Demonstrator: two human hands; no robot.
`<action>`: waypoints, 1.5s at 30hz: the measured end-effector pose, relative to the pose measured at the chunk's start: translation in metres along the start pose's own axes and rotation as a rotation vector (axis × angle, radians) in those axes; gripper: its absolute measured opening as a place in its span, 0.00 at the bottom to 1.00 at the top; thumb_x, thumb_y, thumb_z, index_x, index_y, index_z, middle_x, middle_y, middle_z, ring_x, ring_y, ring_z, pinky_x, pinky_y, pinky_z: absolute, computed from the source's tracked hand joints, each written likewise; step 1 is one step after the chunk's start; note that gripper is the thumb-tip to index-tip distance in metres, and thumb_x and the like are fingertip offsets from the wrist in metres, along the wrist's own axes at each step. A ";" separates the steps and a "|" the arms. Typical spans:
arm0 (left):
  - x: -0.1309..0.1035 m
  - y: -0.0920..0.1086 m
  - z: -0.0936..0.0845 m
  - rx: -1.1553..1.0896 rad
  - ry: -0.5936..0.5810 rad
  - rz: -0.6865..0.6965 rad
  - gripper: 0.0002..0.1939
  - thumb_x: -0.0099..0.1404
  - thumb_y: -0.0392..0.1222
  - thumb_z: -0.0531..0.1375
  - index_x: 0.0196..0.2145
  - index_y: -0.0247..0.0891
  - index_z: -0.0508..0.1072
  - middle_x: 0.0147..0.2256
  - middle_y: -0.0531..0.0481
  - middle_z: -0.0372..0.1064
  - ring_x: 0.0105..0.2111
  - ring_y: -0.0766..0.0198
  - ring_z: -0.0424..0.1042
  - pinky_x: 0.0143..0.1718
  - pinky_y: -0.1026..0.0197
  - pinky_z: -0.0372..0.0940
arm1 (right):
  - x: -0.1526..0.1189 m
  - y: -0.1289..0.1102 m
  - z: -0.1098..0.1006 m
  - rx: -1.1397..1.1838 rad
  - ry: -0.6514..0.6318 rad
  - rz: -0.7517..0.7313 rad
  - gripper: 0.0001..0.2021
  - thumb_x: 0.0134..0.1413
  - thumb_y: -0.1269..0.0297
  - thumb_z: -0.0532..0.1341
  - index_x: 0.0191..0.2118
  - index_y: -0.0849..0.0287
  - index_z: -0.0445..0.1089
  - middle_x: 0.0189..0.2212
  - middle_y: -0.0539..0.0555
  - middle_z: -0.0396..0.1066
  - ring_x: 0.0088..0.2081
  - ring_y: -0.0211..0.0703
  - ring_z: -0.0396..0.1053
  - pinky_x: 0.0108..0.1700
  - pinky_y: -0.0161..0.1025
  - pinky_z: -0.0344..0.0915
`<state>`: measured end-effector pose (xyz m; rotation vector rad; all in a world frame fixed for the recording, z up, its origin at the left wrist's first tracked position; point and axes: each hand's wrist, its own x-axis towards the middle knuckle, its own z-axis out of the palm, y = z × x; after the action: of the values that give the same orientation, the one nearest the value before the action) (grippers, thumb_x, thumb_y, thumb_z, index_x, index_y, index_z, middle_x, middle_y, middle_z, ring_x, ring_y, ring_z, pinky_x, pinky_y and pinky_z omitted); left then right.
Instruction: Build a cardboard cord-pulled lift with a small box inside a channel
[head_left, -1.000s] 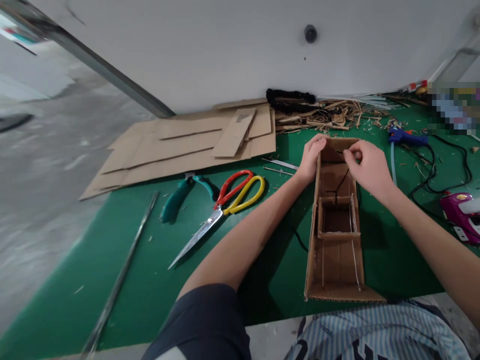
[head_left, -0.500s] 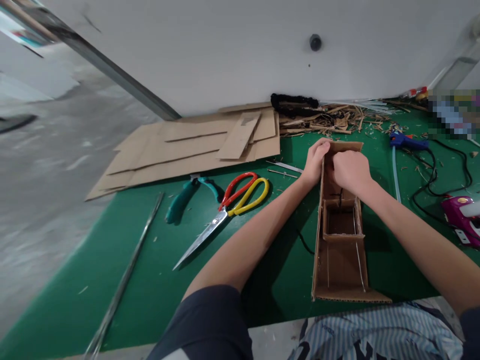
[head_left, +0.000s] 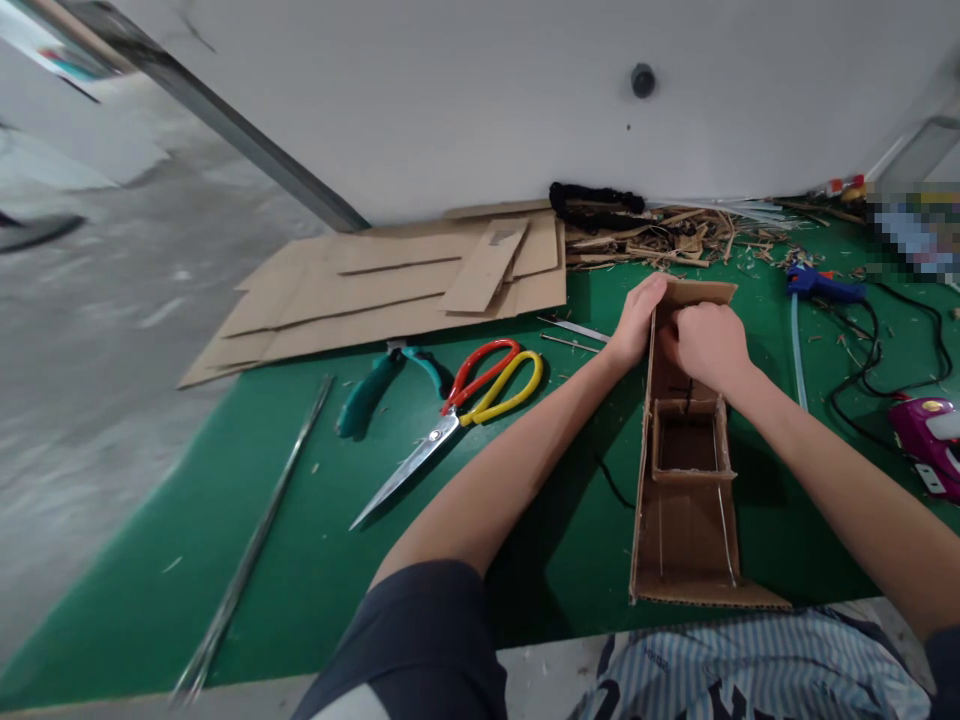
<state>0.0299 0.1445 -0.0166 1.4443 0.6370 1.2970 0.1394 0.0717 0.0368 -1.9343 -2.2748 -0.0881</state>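
Note:
A long, narrow cardboard box (head_left: 686, 535) lies open-topped on the green table in front of me. Inside it sits a small square cardboard compartment (head_left: 694, 470) with thin wires running past it and a black cord above. My left hand (head_left: 637, 315) grips the box's far left wall, thumb at the top edge. Curled closed, my right hand (head_left: 709, 340) is inside the far end of the box; its fingertips are hidden, so I cannot make out what they pinch. Left of my forearm lie red-and-yellow-handled scissors (head_left: 450, 430) and teal-handled pliers (head_left: 367, 395).
Flat cardboard sheets (head_left: 300, 290) lie at the back left, beside a heap of cardboard scraps (head_left: 675, 240). A blue glue gun (head_left: 825, 285) with its cord and a magenta device (head_left: 926, 440) are at the right. A bundle of thin wires (head_left: 255, 550) lies at the left.
The whole view has shifted slightly, so things appear a little further right. Both hands stay at the far end of the box, with hardly any movement.

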 end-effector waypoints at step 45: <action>0.010 0.013 0.010 -0.023 0.132 -0.178 0.19 0.70 0.35 0.52 0.21 0.37 0.66 0.25 0.54 0.59 0.29 0.66 0.59 0.38 0.62 0.58 | -0.003 -0.002 -0.003 0.017 0.007 0.059 0.18 0.64 0.61 0.51 0.36 0.61 0.78 0.35 0.62 0.79 0.38 0.52 0.76 0.36 0.41 0.60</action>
<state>0.0383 0.1458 0.0000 1.2605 0.8165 1.2617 0.1381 0.0676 0.0391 -1.9876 -2.2049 -0.0684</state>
